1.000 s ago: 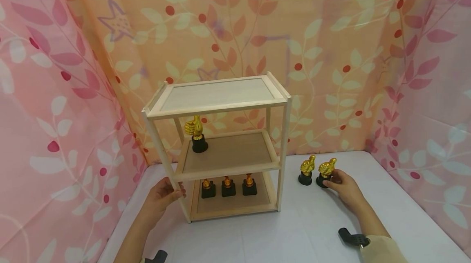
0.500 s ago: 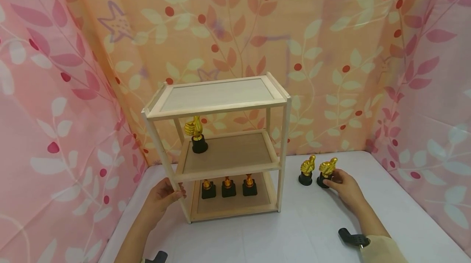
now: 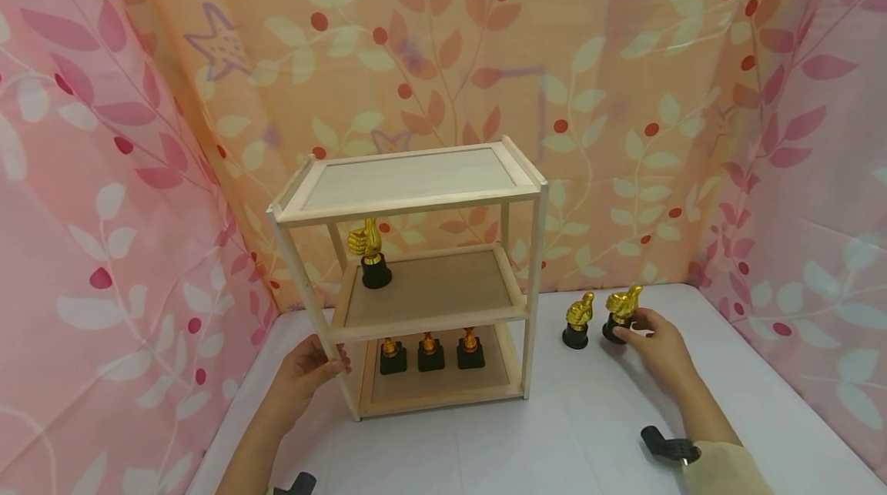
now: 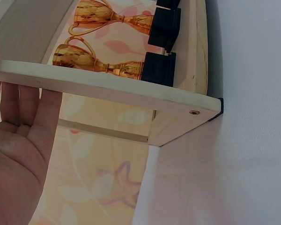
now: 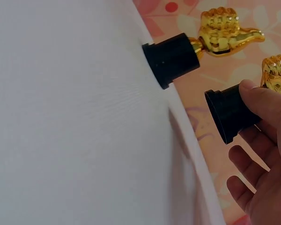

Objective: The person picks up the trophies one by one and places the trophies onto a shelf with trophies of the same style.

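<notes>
My left hand [image 3: 299, 376] grips the front left post of a pale wooden three-tier shelf [image 3: 433, 329], thumb in front and fingers behind. In the right wrist view, my right hand [image 5: 271, 154] pinches the black base of a gold thumbs-up trophy [image 5: 232, 112] between thumb and fingers, its underside raised off the white table. Left of it a matching thumbs-up trophy [image 3: 578, 319] stands upright on the table. Another thumbs-up trophy [image 3: 373, 255] stands at the left of the middle tier. On the bottom tier, several gold cup trophies [image 4: 75, 57] stand in a row, their tops hidden in the head view.
The shelf's top tier [image 3: 409, 178] overhangs the middle one. A white-covered table [image 3: 554, 433] lies under everything. Floral curtains [image 3: 610, 95] enclose the back and both sides, the left pink curtain [image 3: 104, 249] close by my left arm.
My right hand has lifted the thumbs-up trophy off the table and shifted it slightly to the right. The left hand and the shelf have stayed in place.
</notes>
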`<action>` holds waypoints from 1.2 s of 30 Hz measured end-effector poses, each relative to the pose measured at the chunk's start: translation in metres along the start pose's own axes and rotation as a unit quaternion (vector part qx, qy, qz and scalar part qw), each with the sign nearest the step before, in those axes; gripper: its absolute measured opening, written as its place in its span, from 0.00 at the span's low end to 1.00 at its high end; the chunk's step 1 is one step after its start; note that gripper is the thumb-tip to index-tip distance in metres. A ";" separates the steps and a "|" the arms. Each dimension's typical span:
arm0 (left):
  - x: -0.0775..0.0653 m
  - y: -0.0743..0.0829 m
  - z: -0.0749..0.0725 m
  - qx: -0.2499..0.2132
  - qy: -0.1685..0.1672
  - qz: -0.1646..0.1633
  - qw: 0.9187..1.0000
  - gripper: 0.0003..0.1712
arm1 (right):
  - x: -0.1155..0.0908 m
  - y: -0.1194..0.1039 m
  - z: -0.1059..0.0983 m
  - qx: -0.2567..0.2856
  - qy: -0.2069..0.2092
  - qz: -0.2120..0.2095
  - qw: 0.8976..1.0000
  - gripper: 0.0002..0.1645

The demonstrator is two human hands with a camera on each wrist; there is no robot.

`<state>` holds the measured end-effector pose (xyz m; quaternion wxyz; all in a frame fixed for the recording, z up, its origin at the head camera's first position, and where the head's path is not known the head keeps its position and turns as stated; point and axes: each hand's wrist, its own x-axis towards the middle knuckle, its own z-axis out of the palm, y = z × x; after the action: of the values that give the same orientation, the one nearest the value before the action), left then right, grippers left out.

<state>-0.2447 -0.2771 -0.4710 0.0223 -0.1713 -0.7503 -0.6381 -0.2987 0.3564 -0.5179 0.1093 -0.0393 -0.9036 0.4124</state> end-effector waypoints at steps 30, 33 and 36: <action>-0.001 -0.001 -0.002 0.005 -0.008 0.009 1.000 0.16 | -0.028 -0.089 -0.042 0.007 0.064 -0.055 0.996 0.45; -0.001 -0.001 -0.002 0.007 -0.007 0.010 1.000 0.16 | -0.031 -0.097 -0.045 0.007 0.062 -0.055 0.997 0.44; 0.000 -0.001 -0.001 0.006 -0.006 0.008 1.000 0.16 | -0.035 -0.105 -0.046 0.007 0.064 -0.062 0.996 0.43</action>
<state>-0.2451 -0.2787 -0.4720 0.0244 -0.1812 -0.7530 -0.6321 -0.2522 0.3161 -0.4154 0.1927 -0.0088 -0.8925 0.4077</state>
